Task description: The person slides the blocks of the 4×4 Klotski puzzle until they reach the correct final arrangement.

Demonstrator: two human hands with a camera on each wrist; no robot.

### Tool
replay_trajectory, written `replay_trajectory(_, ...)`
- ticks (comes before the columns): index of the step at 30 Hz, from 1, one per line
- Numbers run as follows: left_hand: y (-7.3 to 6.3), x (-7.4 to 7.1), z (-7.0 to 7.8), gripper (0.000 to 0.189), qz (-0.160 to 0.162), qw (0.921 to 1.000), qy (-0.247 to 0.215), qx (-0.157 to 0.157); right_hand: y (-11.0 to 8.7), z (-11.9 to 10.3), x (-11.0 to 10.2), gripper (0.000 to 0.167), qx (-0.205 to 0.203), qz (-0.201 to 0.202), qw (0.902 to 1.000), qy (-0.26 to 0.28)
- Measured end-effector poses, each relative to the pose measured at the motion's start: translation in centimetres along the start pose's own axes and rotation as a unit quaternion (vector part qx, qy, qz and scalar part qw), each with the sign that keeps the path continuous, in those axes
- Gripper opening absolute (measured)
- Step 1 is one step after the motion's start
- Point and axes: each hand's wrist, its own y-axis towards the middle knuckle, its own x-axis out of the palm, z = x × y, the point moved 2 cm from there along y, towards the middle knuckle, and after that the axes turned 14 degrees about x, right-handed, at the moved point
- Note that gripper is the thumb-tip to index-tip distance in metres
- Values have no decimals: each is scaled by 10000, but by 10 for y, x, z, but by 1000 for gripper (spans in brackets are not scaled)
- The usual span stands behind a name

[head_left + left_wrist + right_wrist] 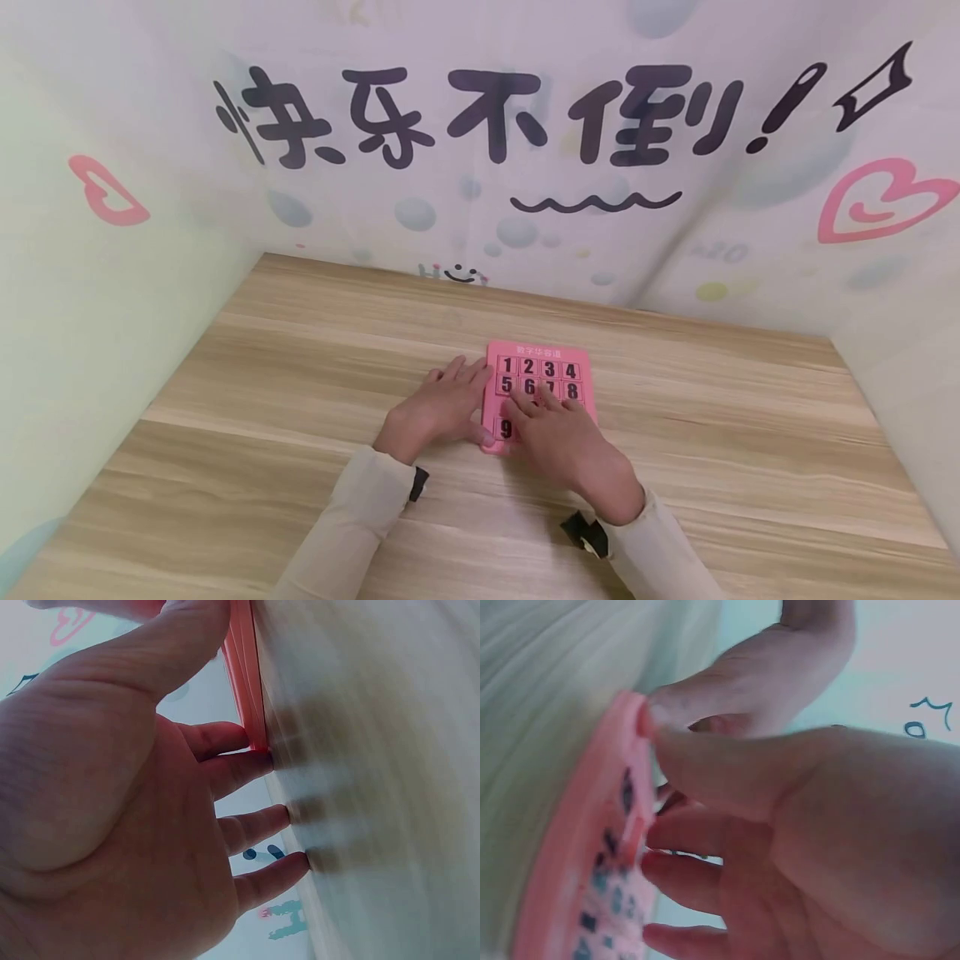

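Observation:
A pink number-slide puzzle [492,408] lies flat on the wooden table, with tiles 1 to 8 visible in two upper rows. Lower left on it is the 9 tile [506,429]. My left hand [441,410] rests along the puzzle's left side, thumb at the near corner. In the left wrist view its fingers [255,825] are extended, some tips on the table and others against the puzzle edge. Over the lower tiles, my right hand [562,437] touches the face with spread, slightly bent fingers. It hides most of the lower rows.
The wooden table [300,350] extends around the puzzle on all sides. A printed cloth wall [420,242] with large black characters stands behind it. Pale walls border the left and right edges. Dark straps [585,533] show at both cuffs.

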Motion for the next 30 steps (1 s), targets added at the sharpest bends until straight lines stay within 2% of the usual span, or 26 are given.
replay_trajectory(3,0,0,0,101,4,10000,7,-5,-8,-2,-4,49,-43,-154,9999,-59)
replay_trajectory(9,0,1,0,100,-8,10000,86,15,-19,-7,-9,54,-153,-298,9994,-53)
replay_trajectory(20,0,0,0,100,8,10000,29,13,-22,-9,-8,45,-352,-266,9990,-120)
replay_trajectory(30,0,0,0,100,19,10000,-50,-41,-23,-11,-7,47,-304,-409,9977,-443)
